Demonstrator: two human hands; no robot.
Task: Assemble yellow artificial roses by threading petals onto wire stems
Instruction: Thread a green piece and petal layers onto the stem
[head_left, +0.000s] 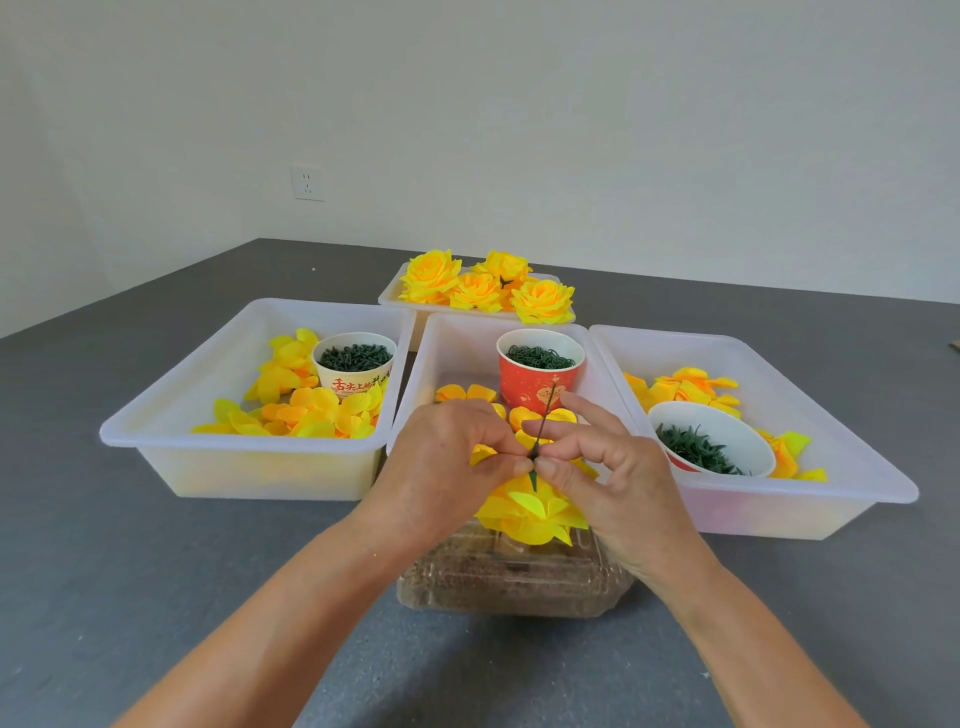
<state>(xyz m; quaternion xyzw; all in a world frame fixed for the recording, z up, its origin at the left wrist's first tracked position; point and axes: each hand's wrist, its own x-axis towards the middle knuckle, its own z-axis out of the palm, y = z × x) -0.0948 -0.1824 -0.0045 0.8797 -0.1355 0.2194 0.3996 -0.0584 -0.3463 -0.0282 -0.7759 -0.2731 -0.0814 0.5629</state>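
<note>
Left hand (447, 457) and right hand (602, 467) both pinching a thin green wire stem (540, 436) above the middle tray (415, 410), yellow petals (530, 514) bunched at its lower end, finished roses (483, 286) in the far tray on the grey bench (156, 571)

A grey table (156, 571) carries four white tubs (249, 462) and a clear box (514, 587).

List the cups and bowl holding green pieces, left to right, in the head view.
Cream paper cup → red paper cup → white bowl.
</note>
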